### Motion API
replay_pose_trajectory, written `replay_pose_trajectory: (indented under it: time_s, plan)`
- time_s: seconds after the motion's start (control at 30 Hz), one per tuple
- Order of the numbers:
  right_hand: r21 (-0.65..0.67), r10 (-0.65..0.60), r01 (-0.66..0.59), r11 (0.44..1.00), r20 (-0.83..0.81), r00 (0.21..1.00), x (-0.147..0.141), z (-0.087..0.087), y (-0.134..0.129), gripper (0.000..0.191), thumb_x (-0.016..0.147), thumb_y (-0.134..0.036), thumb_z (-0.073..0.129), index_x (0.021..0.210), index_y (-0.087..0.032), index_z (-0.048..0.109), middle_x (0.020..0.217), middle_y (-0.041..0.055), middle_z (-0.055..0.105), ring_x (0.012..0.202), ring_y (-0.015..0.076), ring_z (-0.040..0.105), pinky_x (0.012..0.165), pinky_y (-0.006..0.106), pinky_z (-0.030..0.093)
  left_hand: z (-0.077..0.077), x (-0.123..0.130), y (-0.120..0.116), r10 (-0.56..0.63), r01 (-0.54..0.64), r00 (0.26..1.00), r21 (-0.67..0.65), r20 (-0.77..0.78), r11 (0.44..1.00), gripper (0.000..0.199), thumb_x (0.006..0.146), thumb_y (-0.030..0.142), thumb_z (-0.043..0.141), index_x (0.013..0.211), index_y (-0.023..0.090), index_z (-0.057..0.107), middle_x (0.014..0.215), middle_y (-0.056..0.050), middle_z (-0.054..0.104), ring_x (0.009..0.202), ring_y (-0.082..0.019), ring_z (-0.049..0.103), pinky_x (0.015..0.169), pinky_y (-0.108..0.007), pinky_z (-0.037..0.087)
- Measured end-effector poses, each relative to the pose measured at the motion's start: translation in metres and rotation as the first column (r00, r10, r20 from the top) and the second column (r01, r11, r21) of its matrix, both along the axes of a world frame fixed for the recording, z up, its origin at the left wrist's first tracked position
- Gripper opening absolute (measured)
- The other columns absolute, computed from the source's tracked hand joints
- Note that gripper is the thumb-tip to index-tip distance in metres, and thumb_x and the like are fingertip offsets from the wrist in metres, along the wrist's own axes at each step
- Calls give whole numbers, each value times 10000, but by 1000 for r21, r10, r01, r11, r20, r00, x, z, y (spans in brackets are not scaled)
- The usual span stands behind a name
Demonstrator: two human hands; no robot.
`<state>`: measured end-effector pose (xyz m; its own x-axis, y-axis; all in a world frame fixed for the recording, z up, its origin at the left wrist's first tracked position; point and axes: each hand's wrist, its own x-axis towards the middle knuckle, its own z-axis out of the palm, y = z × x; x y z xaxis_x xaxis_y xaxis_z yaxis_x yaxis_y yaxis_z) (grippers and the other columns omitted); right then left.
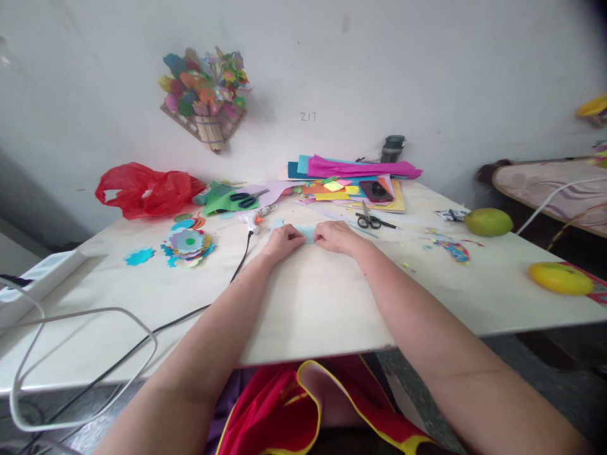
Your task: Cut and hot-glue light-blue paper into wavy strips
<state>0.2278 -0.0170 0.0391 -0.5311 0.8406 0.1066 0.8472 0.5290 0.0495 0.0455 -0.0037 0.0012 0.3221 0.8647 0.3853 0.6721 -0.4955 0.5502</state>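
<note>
A light blue strip of paper (308, 234) lies on the table between my two hands. My left hand (285, 242) has its fingers closed on the strip's left part. From the other side, the closed fingers of my right hand (336, 237) grip its right part. Left of my left hand rests a white hot glue gun (250, 221) with a black cord. Black-handled scissors (368, 218) lie beyond my right hand, beside a dark pen (386, 222).
At left are a pile of paper flowers (188, 243), a red plastic bag (147, 189) and a white power strip (40, 281) with loose cables. Coloured sheets (360, 167) and a phone (376, 191) lie at the back. A green mango (488, 222) and a yellow mango (560, 279) sit at right.
</note>
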Motion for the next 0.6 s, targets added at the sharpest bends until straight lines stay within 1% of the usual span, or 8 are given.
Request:
replay_pose_trajectory:
  time_s: [0.1,0.3,0.4,0.5,0.6]
  plan:
    - [0,3,-3,1000,-24,1000,1,-3,3,222,778,-208,483,892,-228,672,954,29,674,889,170,593,677,226,374,0,-1,0,-19,20,1000,-30,22,999,71,674,236,624,699,170,623,722,0,611,684,-124,546,653,-239,432]
    - [27,29,-28,999,-16,999,-2,-5,2,217,810,-248,479,915,-237,669,993,30,656,892,164,587,680,225,374,3,0,-1,-21,21,1000,-6,-11,1000,43,666,195,627,697,166,628,719,2,602,670,-117,542,650,-238,434]
    - [41,28,-27,999,-19,999,-5,-6,3,213,815,-249,479,906,-229,671,980,36,655,875,161,589,676,225,372,3,0,-1,-27,27,1000,-6,-12,1000,39,664,194,628,693,167,626,704,8,595,660,-113,537,646,-235,432]
    - [16,10,-9,1000,-55,998,-5,-9,7,191,805,-251,495,887,-230,666,969,24,659,870,157,591,666,222,371,2,-1,-1,-36,36,999,-13,-2,999,42,664,199,627,689,166,621,699,7,591,658,-113,538,638,-233,431]
    - [-35,-40,37,999,-102,994,-4,-12,9,173,798,-266,512,881,-238,661,969,6,662,890,147,587,687,210,374,1,-1,0,-33,33,999,-21,7,999,45,668,211,616,682,168,615,711,4,599,668,-116,544,640,-236,436]
